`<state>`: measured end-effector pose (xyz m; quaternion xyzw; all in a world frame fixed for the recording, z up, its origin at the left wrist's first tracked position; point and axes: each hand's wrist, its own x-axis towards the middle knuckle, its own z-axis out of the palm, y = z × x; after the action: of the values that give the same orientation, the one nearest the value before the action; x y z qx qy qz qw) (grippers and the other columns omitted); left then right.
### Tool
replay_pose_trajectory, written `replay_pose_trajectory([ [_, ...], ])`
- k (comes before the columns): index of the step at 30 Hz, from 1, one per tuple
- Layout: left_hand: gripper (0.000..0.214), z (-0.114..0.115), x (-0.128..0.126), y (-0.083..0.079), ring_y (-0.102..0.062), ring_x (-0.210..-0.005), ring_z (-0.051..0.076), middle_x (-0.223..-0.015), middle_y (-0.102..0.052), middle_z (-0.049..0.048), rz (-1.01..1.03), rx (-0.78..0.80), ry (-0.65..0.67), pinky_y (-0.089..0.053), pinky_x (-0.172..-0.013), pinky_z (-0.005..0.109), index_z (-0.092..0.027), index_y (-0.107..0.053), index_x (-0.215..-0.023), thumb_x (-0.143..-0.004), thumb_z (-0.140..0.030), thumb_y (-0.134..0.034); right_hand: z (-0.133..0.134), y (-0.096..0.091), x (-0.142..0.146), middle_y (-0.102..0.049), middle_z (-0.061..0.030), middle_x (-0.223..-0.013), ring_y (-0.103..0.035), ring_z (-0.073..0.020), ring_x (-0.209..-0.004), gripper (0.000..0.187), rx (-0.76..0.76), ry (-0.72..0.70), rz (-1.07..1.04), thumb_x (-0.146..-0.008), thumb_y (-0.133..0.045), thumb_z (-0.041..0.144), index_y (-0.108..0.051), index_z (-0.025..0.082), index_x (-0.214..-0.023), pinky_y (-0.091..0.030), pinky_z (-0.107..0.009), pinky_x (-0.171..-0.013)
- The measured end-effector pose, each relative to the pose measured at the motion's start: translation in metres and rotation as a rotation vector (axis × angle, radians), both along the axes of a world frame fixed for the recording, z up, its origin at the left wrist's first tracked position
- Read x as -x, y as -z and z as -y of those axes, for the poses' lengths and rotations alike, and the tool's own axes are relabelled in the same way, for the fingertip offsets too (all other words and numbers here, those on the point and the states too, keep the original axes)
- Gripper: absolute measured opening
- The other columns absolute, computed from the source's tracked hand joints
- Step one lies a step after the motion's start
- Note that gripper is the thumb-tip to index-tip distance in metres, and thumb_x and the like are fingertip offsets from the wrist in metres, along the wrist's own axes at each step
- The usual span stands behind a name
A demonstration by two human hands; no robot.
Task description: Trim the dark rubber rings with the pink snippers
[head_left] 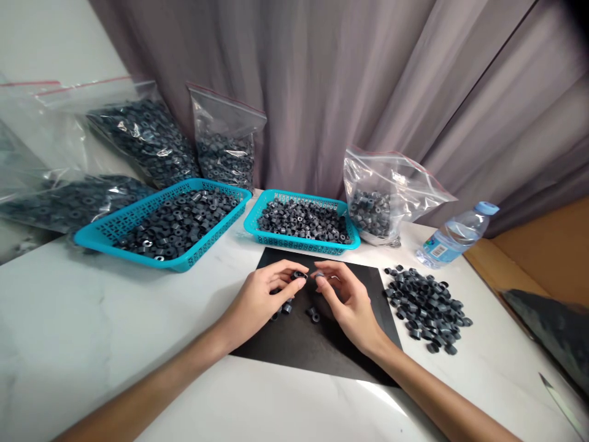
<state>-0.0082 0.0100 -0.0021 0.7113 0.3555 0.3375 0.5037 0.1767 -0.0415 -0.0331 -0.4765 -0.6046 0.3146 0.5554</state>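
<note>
Above a black mat (285,344), my left hand (267,291) pinches a small dark ring-shaped part (299,275) between thumb and fingertips. Just to its right, my right hand (347,298) grips a small grey part (319,274), partly covered by the fingers. The two hands are close together but apart. Beneath and beside the left fingers lie a few loose dark ring parts (286,307), partly hidden by the hand. Between the hands, more dark ring parts (313,314) rest on the mat.
Two blue baskets (184,263) (301,245) of dark and grey rings stand behind the mat. Zip bags of rings (225,153) stand at the back left, another bag (372,212) at the back right. Right of the mat are a ring pile (427,310) and a water bottle (458,236).
</note>
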Motion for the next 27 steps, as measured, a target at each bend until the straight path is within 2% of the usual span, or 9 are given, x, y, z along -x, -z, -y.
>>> replay_pose_trajectory([
  [7,0.030,0.0035,-0.0009,-0.0025,-0.072,-0.101,0.022,-0.105,-0.076,0.0050,0.049,0.103,0.026,-0.056,-0.095,0.033,-0.019,-0.066,-0.112,-0.087,-0.035,-0.065,0.0035,-0.0015,0.0014,-0.066,-0.0039,-0.093,-0.062,-0.0167,-0.081,0.015,-0.012,0.028,-0.017,-0.092,-0.063,0.035,-0.064,0.022,-0.101,-0.052,-0.030,-0.075],
  [12,0.028,0.0044,-0.0017,-0.0014,-0.069,-0.110,0.021,-0.116,-0.074,0.0060,0.086,0.113,0.055,-0.053,-0.099,0.032,-0.019,-0.066,-0.114,-0.088,-0.031,-0.064,0.0047,-0.0022,0.0003,-0.067,-0.0044,-0.093,-0.062,-0.0170,-0.080,0.018,-0.007,0.013,0.020,-0.092,-0.064,0.034,-0.069,0.023,-0.105,-0.052,-0.031,-0.075],
  [16,0.028,0.0050,-0.0032,-0.0026,-0.068,-0.112,0.022,-0.121,-0.072,0.0066,0.095,0.111,0.045,-0.053,-0.101,0.033,-0.018,-0.067,-0.113,-0.088,-0.030,-0.064,0.0048,-0.0031,-0.0001,-0.067,-0.0056,-0.097,-0.061,-0.0166,-0.078,0.022,-0.010,0.000,0.003,-0.092,-0.063,0.035,-0.071,0.024,-0.110,-0.055,-0.030,-0.069],
  [23,0.029,0.0056,-0.0044,0.0017,-0.068,-0.112,0.023,-0.115,-0.075,0.0061,0.119,0.175,0.054,-0.053,-0.101,0.035,-0.018,-0.065,-0.112,-0.085,-0.028,-0.067,0.0052,-0.0040,-0.0004,-0.066,-0.0051,-0.096,-0.059,-0.0149,-0.071,0.024,-0.008,-0.024,-0.018,-0.091,-0.064,0.033,-0.072,0.026,-0.113,-0.056,-0.029,-0.060],
  [27,0.027,0.0080,-0.0049,0.0001,-0.071,-0.104,0.022,-0.104,-0.076,0.0046,0.086,0.159,0.046,-0.056,-0.094,0.032,-0.018,-0.065,-0.108,-0.084,-0.030,-0.069,0.0057,-0.0038,-0.0002,-0.068,-0.0062,-0.099,-0.062,-0.0172,-0.078,0.021,0.011,-0.023,-0.012,-0.091,-0.063,0.035,-0.073,0.026,-0.108,-0.054,-0.027,-0.056],
])
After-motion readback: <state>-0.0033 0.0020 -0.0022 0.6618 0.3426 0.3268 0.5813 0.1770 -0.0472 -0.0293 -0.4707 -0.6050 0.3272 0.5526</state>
